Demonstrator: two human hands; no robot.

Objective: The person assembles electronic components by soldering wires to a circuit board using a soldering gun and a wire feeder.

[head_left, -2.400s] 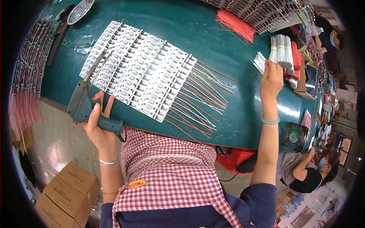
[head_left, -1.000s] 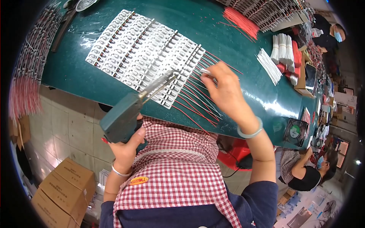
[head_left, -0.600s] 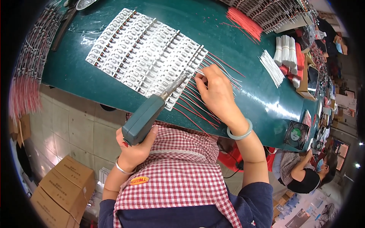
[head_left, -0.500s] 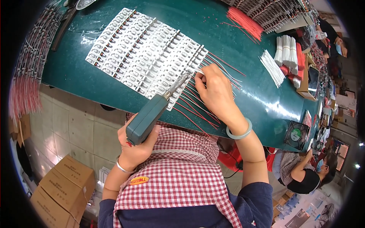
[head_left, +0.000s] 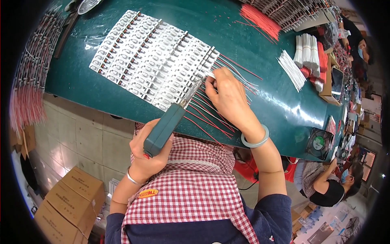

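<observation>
My left hand [head_left: 149, 156] is wrapped around a dark green soldering gun [head_left: 164, 129]. The gun's metal tip slants up and right to the edge of a white panel [head_left: 150, 57] made of rows of small modules. My right hand [head_left: 229, 91] is closed in a pinch at that same edge, on the end of a white wire [head_left: 210, 74], close to the tip. Red and white wires [head_left: 205, 115] fan out from the panel's right edge, some running beneath my right hand. What exactly the tip touches is too small to tell.
Red wires [head_left: 260, 22] and loose white wires [head_left: 291, 70] lie on the green table [head_left: 280, 118], near tied white bundles [head_left: 306, 53]. A black fan [head_left: 319, 143] stands at the right edge. Wired strips hang at the left, above cardboard boxes [head_left: 71, 203]. A co-worker [head_left: 325, 183] sits to the right.
My left hand and the soldering gun have shifted slightly to the right, with the gun tilted a little steeper. My right hand stays pinched at the panel edge, nearly in place.
</observation>
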